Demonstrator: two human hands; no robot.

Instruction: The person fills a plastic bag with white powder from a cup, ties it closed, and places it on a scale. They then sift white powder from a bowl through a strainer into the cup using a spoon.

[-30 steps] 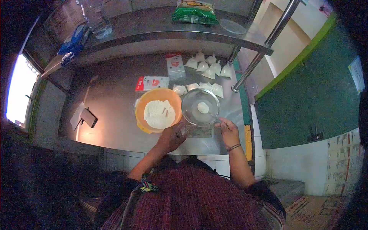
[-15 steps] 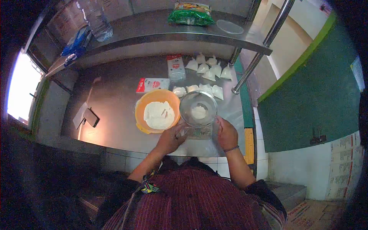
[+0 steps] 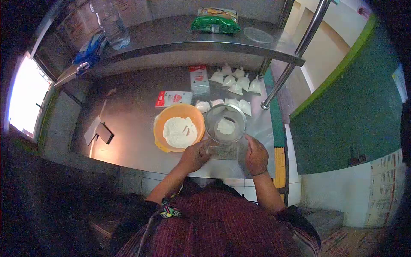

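An orange bowl holding white powder stands on the metal table. Right beside it is a round metal bowl with a smaller heap of white powder inside. My left hand is at the lower left of the metal bowl, near the orange bowl's edge, its fingers bent and partly hidden. At the metal bowl's lower right rim is my right hand, with the fingertips by the rim; whether they grip it is unclear. Between my hands lies a flat, greyish object below the metal bowl.
Several small bags of white powder sit behind the bowls, beside two red-and-white packs. A phone-like object stands at the left. Overhead, a metal shelf carries a green bag, a clear bottle and a blue pack.
The whole view has shifted slightly, so everything appears a little lower and further right. The powder in the metal bowl looks wider, and my right hand's fingers sit slightly lower against the rim.
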